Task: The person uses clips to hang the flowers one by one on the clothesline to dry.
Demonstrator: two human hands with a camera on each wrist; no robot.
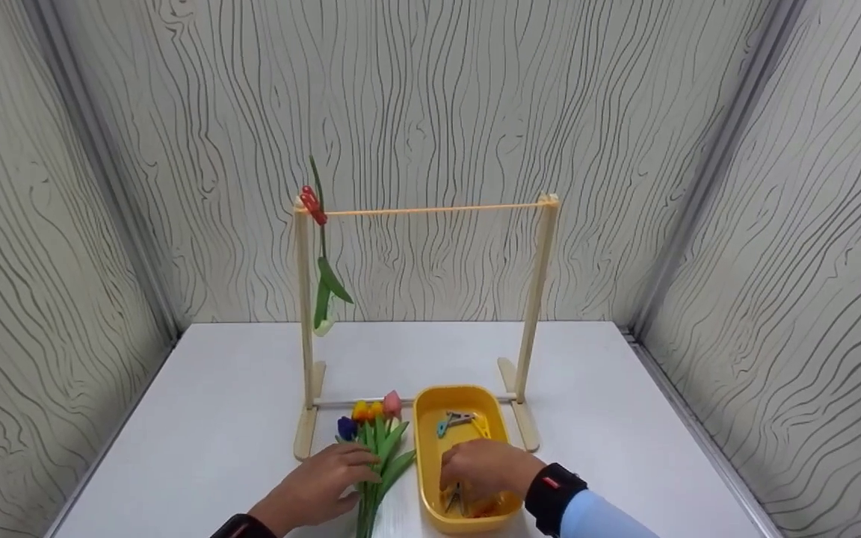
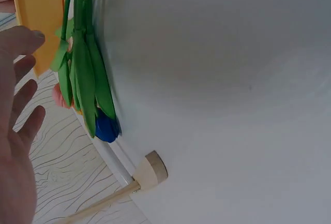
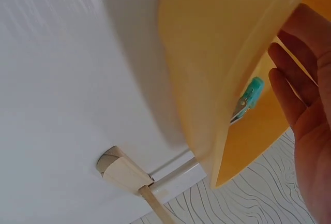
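Note:
In the head view my left hand [image 1: 326, 478] lies over a bunch of artificial tulips [image 1: 393, 448], its fingers loosely spread across the green stems and leaves. Their blue, yellow and pink heads point away from me. In the left wrist view the same fingers are apart, with nothing gripped between them. My right hand [image 1: 486, 471] reaches down inside a yellow tub [image 1: 424, 448], close above a clothespin [image 1: 455, 499]. From the right wrist, its fingers look relaxed beside the tub wall, and some fingertips are hidden. A teal clothespin [image 3: 251, 97] lies farther in.
Behind the tub stands a wooden frame [image 1: 539, 299] with an orange cord [image 1: 430, 210] across its top. One white tulip [image 1: 324, 323] hangs head down from the cord's left end, clipped by a red clothespin [image 1: 313, 205]. Patterned walls enclose the white table [image 1: 199, 418].

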